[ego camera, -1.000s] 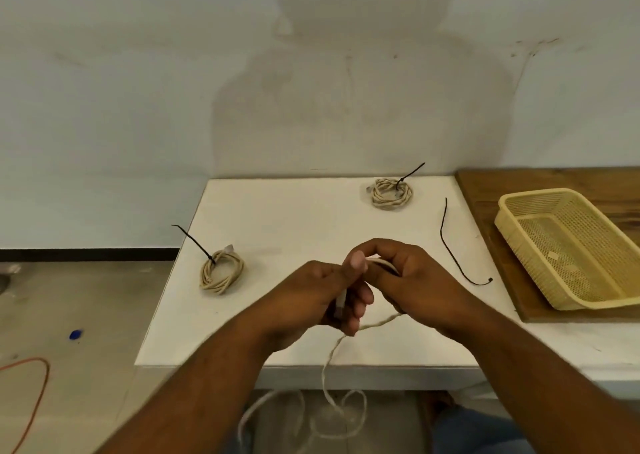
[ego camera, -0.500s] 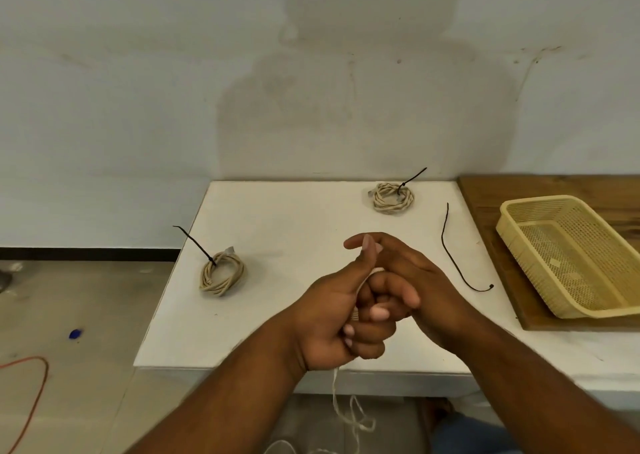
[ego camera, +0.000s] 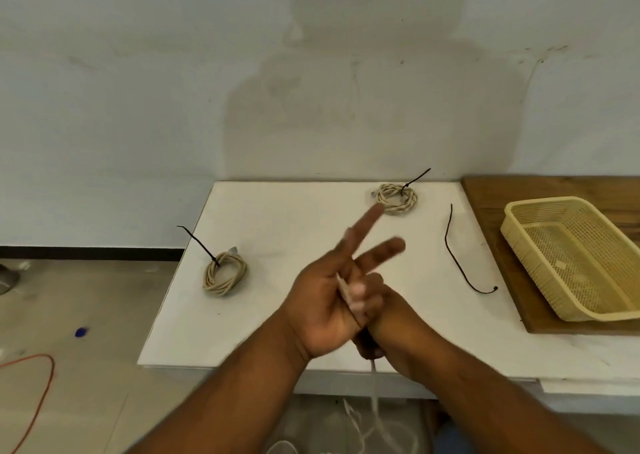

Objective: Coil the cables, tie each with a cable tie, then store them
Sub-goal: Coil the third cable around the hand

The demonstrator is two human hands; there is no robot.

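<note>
On my screen there is just the head view. The left hand is over the near part of the desk. It is wide open, palm up, with two fingers spread out straight. A pale loose cable lies across its palm.

The right hand is tucked just behind the left hand. Its fingers are curled around the loose cable and hold it. From there the cable hangs down past the desk's near edge. It ends in a messy pile on the floor under the desk.

A left coil of cable sits by the desk's left edge. A black tie is wrapped on it, and the tie's tail sticks up. A far coil sits by the desk's back edge. It has a second black tie on it too.

One spare cable tie lies flat near the desk's right edge, touching nothing. Next to the desk's right edge is a wooden board. A yellow basket sits on the board.

On the floor left of the desk I see an orange cord and a small blue thing.
</note>
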